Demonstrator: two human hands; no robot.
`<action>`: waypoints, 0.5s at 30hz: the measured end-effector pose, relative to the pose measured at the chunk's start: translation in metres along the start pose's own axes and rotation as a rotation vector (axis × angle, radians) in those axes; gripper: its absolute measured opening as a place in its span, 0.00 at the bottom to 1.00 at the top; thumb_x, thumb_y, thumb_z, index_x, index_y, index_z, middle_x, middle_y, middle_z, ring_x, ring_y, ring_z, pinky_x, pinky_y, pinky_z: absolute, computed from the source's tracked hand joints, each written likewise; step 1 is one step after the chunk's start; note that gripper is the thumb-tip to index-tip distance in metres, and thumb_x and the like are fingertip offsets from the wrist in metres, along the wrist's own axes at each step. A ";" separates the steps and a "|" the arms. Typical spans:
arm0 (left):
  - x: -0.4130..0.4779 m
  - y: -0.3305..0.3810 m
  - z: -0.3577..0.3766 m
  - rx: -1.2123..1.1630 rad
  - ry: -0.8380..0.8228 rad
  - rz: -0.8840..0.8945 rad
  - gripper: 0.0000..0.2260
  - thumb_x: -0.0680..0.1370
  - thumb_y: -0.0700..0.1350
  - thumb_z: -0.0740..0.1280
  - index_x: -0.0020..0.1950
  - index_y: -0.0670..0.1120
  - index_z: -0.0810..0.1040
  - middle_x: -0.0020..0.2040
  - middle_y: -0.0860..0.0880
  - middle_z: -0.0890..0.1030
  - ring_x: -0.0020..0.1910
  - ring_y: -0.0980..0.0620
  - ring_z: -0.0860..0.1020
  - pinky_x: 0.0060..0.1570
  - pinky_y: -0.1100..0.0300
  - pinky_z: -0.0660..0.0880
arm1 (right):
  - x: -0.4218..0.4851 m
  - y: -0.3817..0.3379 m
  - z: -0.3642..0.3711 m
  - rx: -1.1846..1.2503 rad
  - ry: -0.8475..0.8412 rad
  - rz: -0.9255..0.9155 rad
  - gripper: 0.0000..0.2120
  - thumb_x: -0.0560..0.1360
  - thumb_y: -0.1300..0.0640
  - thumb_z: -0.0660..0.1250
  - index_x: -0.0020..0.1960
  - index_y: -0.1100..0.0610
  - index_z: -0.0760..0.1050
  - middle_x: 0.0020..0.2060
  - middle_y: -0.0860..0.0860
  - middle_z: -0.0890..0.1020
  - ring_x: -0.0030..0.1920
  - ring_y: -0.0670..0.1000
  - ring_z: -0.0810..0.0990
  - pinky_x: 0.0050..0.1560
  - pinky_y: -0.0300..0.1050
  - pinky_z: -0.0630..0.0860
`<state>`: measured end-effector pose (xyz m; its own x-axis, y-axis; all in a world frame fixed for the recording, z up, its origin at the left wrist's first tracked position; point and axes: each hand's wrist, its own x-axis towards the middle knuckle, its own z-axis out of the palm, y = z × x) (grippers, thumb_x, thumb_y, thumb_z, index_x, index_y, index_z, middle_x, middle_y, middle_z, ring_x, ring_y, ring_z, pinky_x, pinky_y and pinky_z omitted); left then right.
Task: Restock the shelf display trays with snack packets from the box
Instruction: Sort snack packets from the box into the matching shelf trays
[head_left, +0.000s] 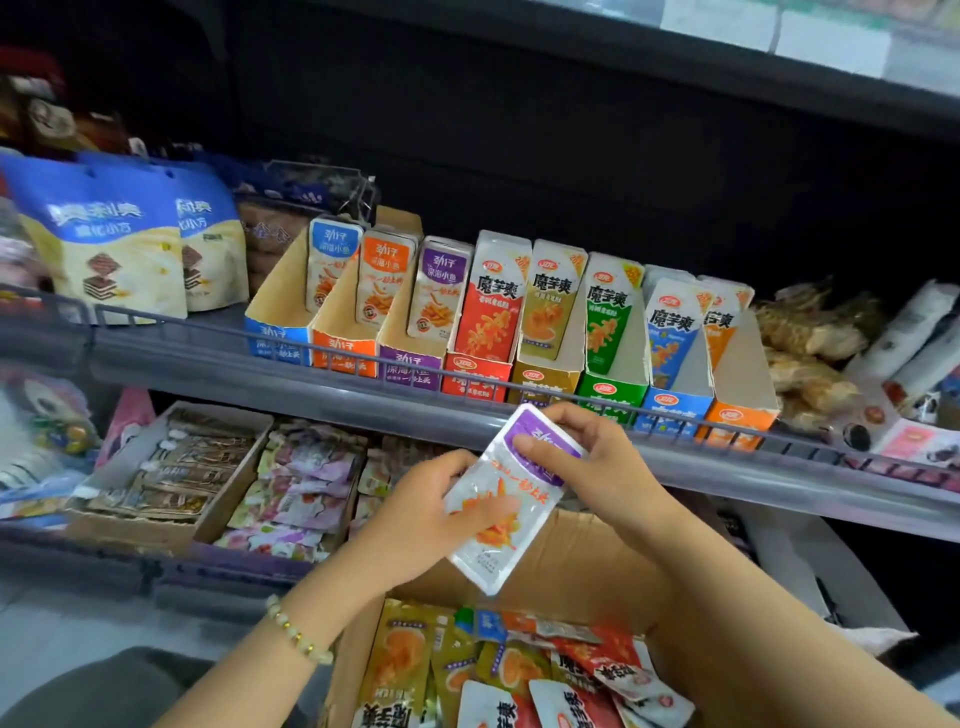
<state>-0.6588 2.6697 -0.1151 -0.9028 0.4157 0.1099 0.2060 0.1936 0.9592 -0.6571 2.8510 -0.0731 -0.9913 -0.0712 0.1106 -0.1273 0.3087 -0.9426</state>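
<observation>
Packets (519, 670) in red, yellow and white wrappers are heaped loosely in the open cardboard box (582, 561) at the bottom of the view. Above the box, just in front of the grey shelf edge (311, 384), one purple-topped snack packet (506, 535) is held tilted, purple end up and to the right, clear of the heap below. It is gripped by both hands. The left hand (431, 499) is closed on its lower half, with the thumb laid across the printed front and the fingers curled behind. The purple top is pinched by the right hand (597, 457), with the thumb on the front and the fingers wrapped over the upper edge. A beaded bracelet (298, 631) is worn on the left wrist. On the shelf behind, cardboard display trays (540, 379) are lined up side by side. A blue tray (278, 338), an orange tray (343, 351) and a purple tray (410, 366) are set at the left of the row, each stocked with upright packets of its own colour. The purple tray's stock (439, 291) is matched by the packet in the hands. Taller packets (493, 306) are stood in the remaining trays, coloured red, yellow, green, blue and orange. Large blue bags (104, 234) are stood at the far left of the shelf, and flat trays (171, 467) of other snacks are laid on the shelf below.
</observation>
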 end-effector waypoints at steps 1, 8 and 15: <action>0.001 0.001 -0.003 -0.009 0.003 -0.003 0.13 0.72 0.51 0.71 0.53 0.45 0.78 0.47 0.51 0.85 0.44 0.56 0.83 0.46 0.56 0.81 | 0.002 -0.003 -0.001 0.011 0.027 0.010 0.09 0.73 0.56 0.71 0.50 0.60 0.76 0.38 0.49 0.86 0.38 0.48 0.84 0.38 0.41 0.80; 0.003 0.008 -0.013 -0.151 0.010 0.073 0.17 0.71 0.58 0.72 0.52 0.46 0.77 0.47 0.53 0.84 0.46 0.55 0.83 0.43 0.60 0.81 | 0.014 -0.006 0.005 0.174 -0.048 0.167 0.10 0.76 0.52 0.66 0.55 0.55 0.76 0.43 0.53 0.86 0.42 0.51 0.85 0.44 0.45 0.82; 0.018 0.022 -0.039 -0.088 0.069 0.081 0.14 0.70 0.56 0.68 0.47 0.48 0.74 0.44 0.55 0.84 0.43 0.56 0.83 0.35 0.64 0.78 | 0.034 -0.026 0.000 0.249 -0.155 0.186 0.20 0.67 0.53 0.71 0.57 0.56 0.76 0.47 0.53 0.86 0.46 0.50 0.85 0.43 0.41 0.81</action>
<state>-0.6857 2.6467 -0.0820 -0.9092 0.3638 0.2027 0.2479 0.0817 0.9653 -0.6877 2.8408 -0.0448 -0.9775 -0.1849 -0.1017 0.0862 0.0901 -0.9922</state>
